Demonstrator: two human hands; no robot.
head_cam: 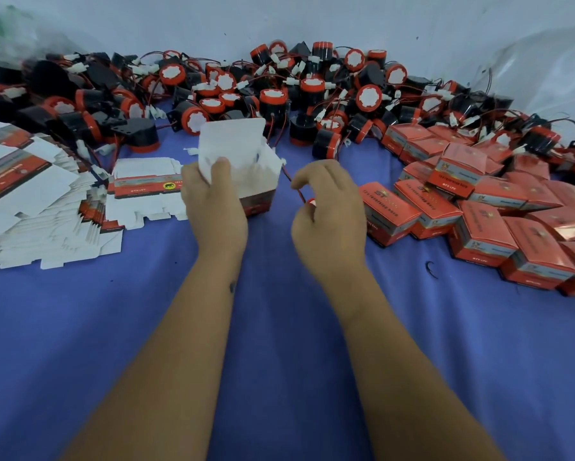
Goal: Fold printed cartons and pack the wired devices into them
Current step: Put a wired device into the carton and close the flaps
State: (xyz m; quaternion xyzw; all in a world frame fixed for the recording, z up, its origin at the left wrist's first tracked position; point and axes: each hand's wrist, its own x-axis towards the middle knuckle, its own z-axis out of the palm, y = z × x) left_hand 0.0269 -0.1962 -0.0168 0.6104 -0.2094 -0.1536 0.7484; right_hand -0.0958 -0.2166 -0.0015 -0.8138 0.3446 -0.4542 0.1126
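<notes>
An erected printed carton point(246, 168), its top flap standing open, is gripped by the left hand point(213, 201) just ahead of it. A wired device point(311, 202), mostly hidden, is held in the curled right hand point(329, 207) beside the carton, its red lead point(294, 186) trailing toward the opening. Loading appears under way; next, device and lead likely must be tucked in. Flat cartons point(40, 194) lie left, packed cartons point(479, 207) right.

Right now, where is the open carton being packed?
In the head view, the open carton stands centre-left on the blue cloth, held by the left hand, just right of the flat cartons.
</notes>
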